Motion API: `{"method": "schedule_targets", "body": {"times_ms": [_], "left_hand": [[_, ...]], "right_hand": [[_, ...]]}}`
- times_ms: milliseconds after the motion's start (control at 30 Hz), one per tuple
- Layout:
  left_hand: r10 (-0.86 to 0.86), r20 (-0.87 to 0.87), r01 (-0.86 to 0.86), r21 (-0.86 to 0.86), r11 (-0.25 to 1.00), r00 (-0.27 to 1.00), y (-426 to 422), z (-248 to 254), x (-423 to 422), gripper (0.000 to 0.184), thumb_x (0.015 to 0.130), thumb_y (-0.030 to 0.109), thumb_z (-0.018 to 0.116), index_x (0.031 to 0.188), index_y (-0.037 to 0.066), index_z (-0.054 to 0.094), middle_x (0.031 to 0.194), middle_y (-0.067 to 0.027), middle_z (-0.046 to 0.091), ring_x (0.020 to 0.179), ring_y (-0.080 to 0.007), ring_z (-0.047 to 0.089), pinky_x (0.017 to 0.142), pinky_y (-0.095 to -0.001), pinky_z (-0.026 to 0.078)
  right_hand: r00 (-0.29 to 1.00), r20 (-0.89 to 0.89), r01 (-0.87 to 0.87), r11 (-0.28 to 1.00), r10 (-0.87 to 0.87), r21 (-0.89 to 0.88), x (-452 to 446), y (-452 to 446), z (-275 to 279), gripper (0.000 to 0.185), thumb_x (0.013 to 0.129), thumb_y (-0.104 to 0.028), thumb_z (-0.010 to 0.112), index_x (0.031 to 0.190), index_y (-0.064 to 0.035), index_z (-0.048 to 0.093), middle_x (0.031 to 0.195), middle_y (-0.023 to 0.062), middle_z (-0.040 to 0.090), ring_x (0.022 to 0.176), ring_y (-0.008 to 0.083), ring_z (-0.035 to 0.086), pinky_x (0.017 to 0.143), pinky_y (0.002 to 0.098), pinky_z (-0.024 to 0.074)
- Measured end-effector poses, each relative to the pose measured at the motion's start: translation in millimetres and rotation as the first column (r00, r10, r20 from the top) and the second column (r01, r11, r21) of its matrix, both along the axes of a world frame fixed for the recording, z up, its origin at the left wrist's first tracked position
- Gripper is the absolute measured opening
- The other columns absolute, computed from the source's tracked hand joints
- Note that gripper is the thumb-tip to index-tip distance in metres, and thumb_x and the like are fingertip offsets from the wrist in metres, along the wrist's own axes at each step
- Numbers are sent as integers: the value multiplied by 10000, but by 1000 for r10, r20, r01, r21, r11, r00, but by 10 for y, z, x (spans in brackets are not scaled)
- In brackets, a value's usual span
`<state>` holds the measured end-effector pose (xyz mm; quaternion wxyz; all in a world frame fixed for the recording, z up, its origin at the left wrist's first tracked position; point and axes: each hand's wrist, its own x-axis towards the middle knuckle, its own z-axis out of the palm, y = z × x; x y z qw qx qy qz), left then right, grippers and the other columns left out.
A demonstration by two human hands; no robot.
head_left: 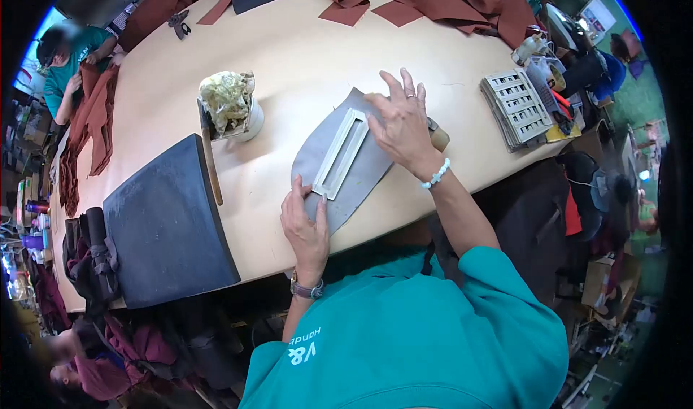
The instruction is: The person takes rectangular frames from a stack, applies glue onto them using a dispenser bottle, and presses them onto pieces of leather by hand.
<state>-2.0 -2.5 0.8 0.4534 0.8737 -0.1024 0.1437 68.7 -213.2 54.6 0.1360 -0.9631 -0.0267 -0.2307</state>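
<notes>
A grey piece of material [307,154] lies on the pale table, with a whitish slotted frame [339,154] flat and slanted on top of it. My left hand [304,221] rests at the frame's lower end, thumb and fingertips at its corner, fingers apart. Over the frame's upper right end is my right hand [401,124], its thumb and index finger close together near the edge and the other fingers raised. Whether something small is between those fingertips cannot be made out. A small brownish roll [439,138] sits partly behind my right wrist.
A white tub [250,120] with crusted yellowish matter stands left of the frame, a brush [211,160] beside it. Further left lies a dark board [170,221]. Slotted plates [516,106] are stacked at the right. Another person [76,70] handles brown pieces at far left.
</notes>
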Motion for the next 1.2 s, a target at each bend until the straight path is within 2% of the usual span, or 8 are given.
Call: {"method": "schedule_targets", "body": {"times_ms": [167, 400, 500, 700, 800, 933, 1033, 1200], "left_hand": [[0, -13, 0, 17, 1000, 1000, 11, 7, 1, 562, 783, 37, 643, 1305, -12, 442, 1024, -139, 600, 1014, -308, 536, 903, -414, 387], [2, -17, -1, 20, 1000, 1000, 13, 19, 17, 555, 779, 45, 646, 1295, -17, 451, 1029, -132, 600, 1029, -302, 529, 909, -410, 380], [1, -22, -1, 16, 1000, 1000, 18, 30, 6, 563, 780, 48, 645, 1301, -21, 443, 1037, -141, 595, 1031, -306, 530, 907, -407, 383], [57, -49, -62, -110, 992, 997, 0, 37, -8, 618, 794, 43, 630, 1345, -41, 363, 1146, -200, 528, 1061, -325, 531, 907, -404, 421], [44, -95, -61, -181, 982, 994, 40, 91, -5, 664, 802, 31, 625, 1377, -39, 300, 1224, -214, 473, 1088, -316, 525, 933, -388, 429], [61, -50, -69, -176, 982, 997, 121, 245, 101, 748, 804, 60, 651, 1413, -31, 226, 1294, -238, 416, 1175, -335, 468, 988, -385, 402], [170, 195, -182, 49, 982, 966, 275, 515, 464, 848, 731, 117, 711, 1403, -50, 222, 1356, -261, 359, 1271, -402, 356, 1059, -432, 306], [259, 316, -334, 212, 918, 913, 510, 666, 1260, 950, 652, 170, 789, 1407, -12, 241, 1363, -237, 371, 1265, -372, 378, 1032, -424, 340]], "right_hand": [[984, 13, 177, 984, -177, 34, 66, -180, -22, 376, 790, -248, 599, 1122, -71, 594, 1302, 195, 436, 1284, 431, 306, 1022, 641, 224], [926, -287, 294, 947, -247, 133, -419, -539, -136, 617, 753, -351, 677, 1235, -7, 501, 1215, 184, 538, 1171, 334, 473, 979, 527, 334], [975, -196, 178, 890, -103, 420, -464, -549, -228, 607, 750, -271, 719, 1240, 6, 493, 1085, 156, 610, 1007, 280, 584, 906, 439, 433], [991, 70, -105, 325, 117, 940, -241, -188, 239, 511, 775, -122, 732, 1214, 23, 515, 1035, 77, 608, 879, 125, 587, 786, 261, 489], [949, 121, -211, 300, 291, 930, -20, 146, 518, 527, 773, -125, 736, 1226, 20, 508, 1032, 68, 609, 885, 138, 598, 775, 248, 491], [927, 65, -289, 596, 368, 749, 305, 561, 515, 555, 749, -191, 759, 1218, -7, 528, 958, 131, 649, 838, 161, 635, 754, 273, 510], [914, 127, -372, 667, 386, 646, 459, 750, 401, 547, 760, -268, 733, 1210, -24, 538, 965, 168, 651, 842, 276, 663, 744, 347, 524], [922, 255, -381, 788, 290, 483, 601, 1010, 297, 548, 764, -298, 720, 1242, -103, 537, 989, 154, 616, 817, 308, 646, 685, 384, 524]]}}
